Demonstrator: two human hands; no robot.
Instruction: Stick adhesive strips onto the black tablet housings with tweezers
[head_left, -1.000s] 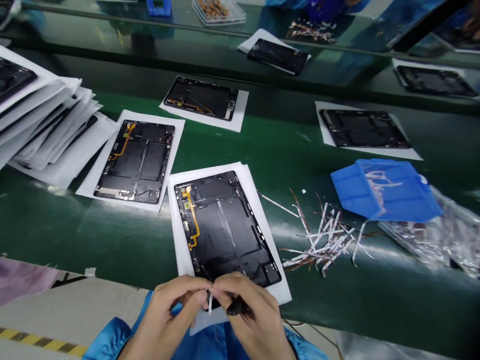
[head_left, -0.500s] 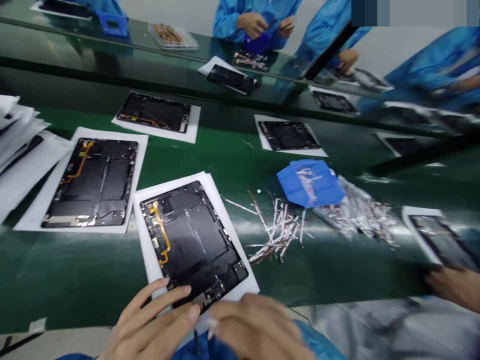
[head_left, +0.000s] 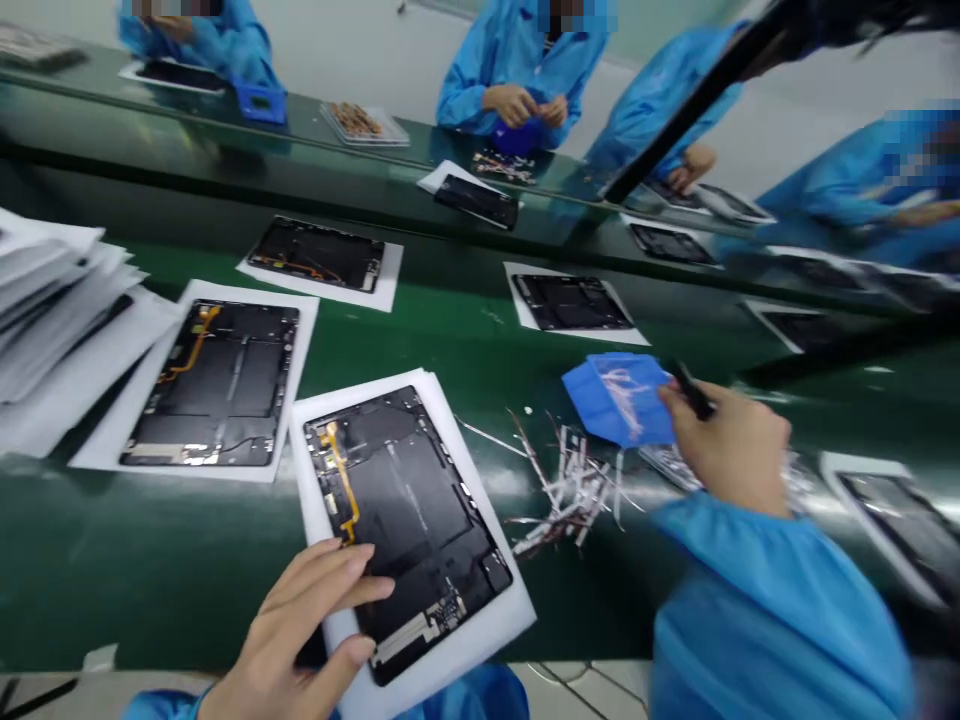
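An opened tablet [head_left: 412,480] lies on a white sheet in front of me, its dark inside and an orange flex cable [head_left: 343,480] facing up. My left hand [head_left: 300,625] rests at its lower left edge with the fingers apart, thumb by the near corner. My right hand [head_left: 731,440] is off to the right, closed around a slim black tool [head_left: 691,390] whose exact kind I cannot make out. Its fingertips are at the right edge of a small blue bin [head_left: 622,400] with thin pale strips in it. Loose white and brown strips [head_left: 570,490] lie between tablet and bin.
Another opened tablet [head_left: 225,385] lies on paper at the left, beside stacked white sheets [head_left: 67,310]. More tablets lie farther back, one [head_left: 319,252] left and one [head_left: 574,300] right. A dark bar [head_left: 675,110] slants across upper right. Several people in blue sit opposite.
My right hand has moved from the tablet's near edge out to the blue bin on the right, and the black tool now shows in it. My left hand stays at the tablet, fingers spread.
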